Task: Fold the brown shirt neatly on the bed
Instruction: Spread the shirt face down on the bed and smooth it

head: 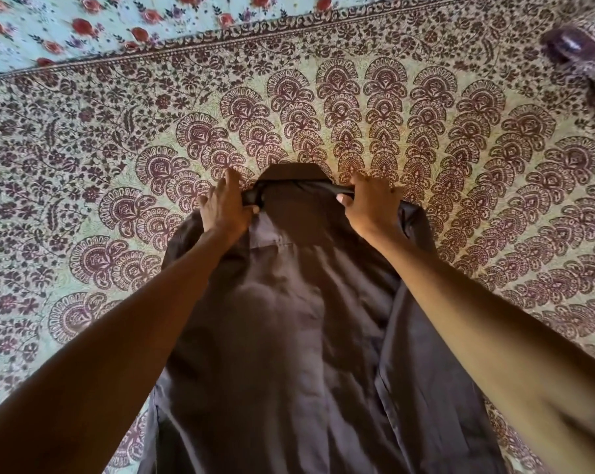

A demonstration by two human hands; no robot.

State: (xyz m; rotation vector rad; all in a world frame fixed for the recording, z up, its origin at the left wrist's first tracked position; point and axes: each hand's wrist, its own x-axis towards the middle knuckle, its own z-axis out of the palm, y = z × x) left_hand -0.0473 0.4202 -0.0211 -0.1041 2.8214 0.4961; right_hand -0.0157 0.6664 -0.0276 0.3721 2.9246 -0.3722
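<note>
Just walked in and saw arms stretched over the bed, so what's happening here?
A person is laying out a brown shirt on a bed covered by a patterned bedspread. The left hand and right hand each pinch the shirt at the shoulders, either side of the collar, which points away from the person. The body of the shirt trails back towards them, still wrinkled, with no fold made yet. A floral cloth lies beyond the bedspread's edge.

A bed [494, 138] draped in a paisley-printed cover is carrying a brown shirt [289, 336], lying spread lengthwise, collar at the far end, with a patterned pillow [586, 56] sitting at the far right corner.
</note>
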